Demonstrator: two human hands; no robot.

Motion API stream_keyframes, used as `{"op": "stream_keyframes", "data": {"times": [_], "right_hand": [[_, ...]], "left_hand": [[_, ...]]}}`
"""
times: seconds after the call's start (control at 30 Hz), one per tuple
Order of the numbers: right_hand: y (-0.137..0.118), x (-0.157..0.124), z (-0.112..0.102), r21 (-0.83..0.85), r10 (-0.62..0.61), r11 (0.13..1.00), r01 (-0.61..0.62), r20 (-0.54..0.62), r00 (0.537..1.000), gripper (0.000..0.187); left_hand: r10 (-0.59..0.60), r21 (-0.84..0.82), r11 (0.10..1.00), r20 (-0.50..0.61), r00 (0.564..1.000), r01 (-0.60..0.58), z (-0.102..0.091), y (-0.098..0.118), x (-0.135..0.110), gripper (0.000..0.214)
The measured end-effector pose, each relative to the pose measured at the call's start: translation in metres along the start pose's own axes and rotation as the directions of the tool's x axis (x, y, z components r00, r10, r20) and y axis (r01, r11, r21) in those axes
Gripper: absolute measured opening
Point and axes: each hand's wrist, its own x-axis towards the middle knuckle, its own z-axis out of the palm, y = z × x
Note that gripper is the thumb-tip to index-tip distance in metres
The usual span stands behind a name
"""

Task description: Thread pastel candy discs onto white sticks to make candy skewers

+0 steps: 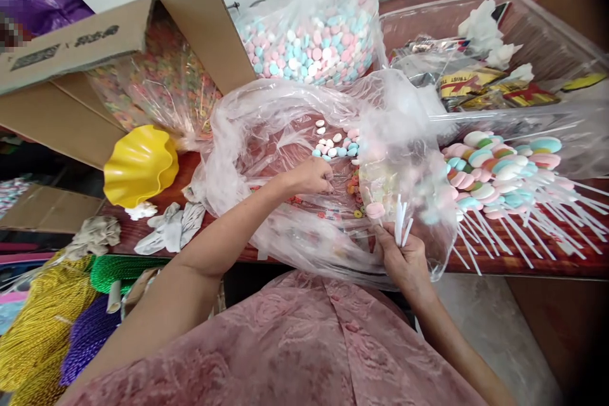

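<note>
My left hand (311, 176) is closed with curled fingers over a large open clear plastic bag (238, 101); whatever it may hold is hidden. Just beyond it in the bag lie pink, white and blue round candies (337, 151), and small ring-shaped candies (354, 187) sit to its right. Several thin white sticks (402, 219) stand up from my right hand (404, 260), which is closed around them at the bag's near right edge. A pink candy (375, 210) is at that hand's fingertips; whether it is on a stick I cannot tell.
At right lies a pile of candies on white sticks (514, 171). Behind are a clear plastic bin (523, 113) with packets and a full candy bag (314, 44). A cardboard box (204, 25), yellow wavy bowl (140, 165) and crumpled gloves (171, 228) are left.
</note>
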Motion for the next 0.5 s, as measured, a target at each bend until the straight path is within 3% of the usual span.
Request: {"op": "stream_keyframes", "data": {"times": [0.07,0.17,0.37,0.5], "right_hand": [[0.001,0.000,0.000,-0.015,-0.001,1.000,0.001,0.008,1.000,0.040],[0.002,-0.001,0.001,-0.019,-0.006,1.000,0.007,0.016,1.000,0.040],[0.005,-0.002,0.001,-0.038,0.010,0.999,-0.009,0.025,1.000,0.038],[0.008,-0.001,0.000,-0.052,0.000,0.999,0.002,0.035,0.999,0.038]], "left_hand": [[-0.014,0.135,0.991,0.074,0.997,0.004,0.001,0.004,-0.004,0.017],[-0.001,0.207,0.978,0.091,0.996,-0.018,0.005,0.009,-0.007,0.025],[0.099,0.086,0.990,0.130,0.987,-0.111,0.009,-0.003,-0.004,0.040],[0.165,-0.006,0.986,0.004,0.986,-0.165,0.020,-0.016,-0.001,0.034]]}}
